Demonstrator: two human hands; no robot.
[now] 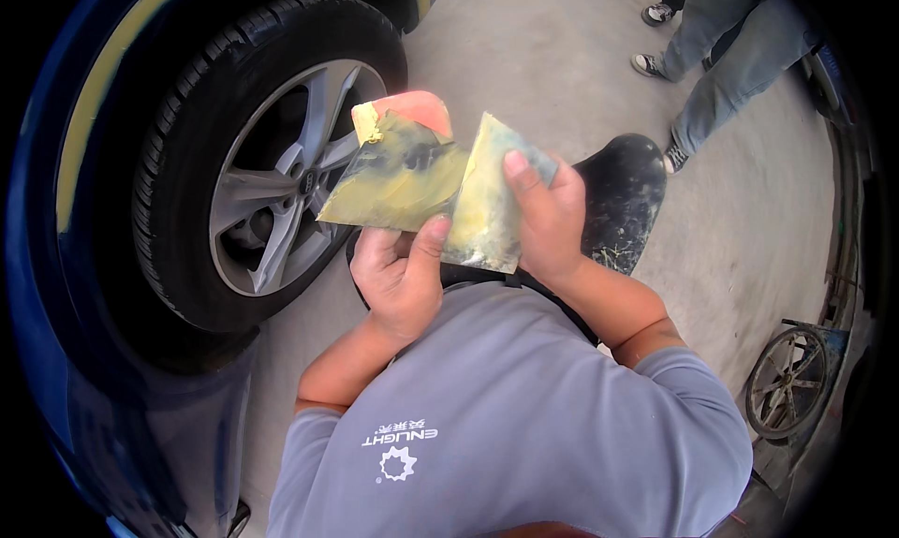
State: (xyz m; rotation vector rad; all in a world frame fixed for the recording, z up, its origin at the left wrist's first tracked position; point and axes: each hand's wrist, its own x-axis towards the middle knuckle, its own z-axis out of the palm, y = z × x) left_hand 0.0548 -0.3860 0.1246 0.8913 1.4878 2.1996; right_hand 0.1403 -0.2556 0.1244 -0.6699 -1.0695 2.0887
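Observation:
My left hand (398, 280) is closed around the lower edge of a flat putty spreader (389, 187), thumb on top. Yellow filler and dark smears cover its face. Behind its far edge shows a rounded pinkish-red piece (423, 112) with a lump of yellow filler at its left corner; how it is held is hidden. My right hand (551, 221) grips a second putty spreader (489, 206), pale and filler-coated, tilted upright with the thumb on its face. The two spreaders meet or overlap in front of my body, close to the left fingertips.
To the left stands a dark blue car (42, 323) with a yellow filler patch (82, 107) along its wheel arch. Its wheel (300, 182) is close to my left hand. A person in jeans (744, 70) stands at the far right. A spoked wheel (788, 381) sits at right.

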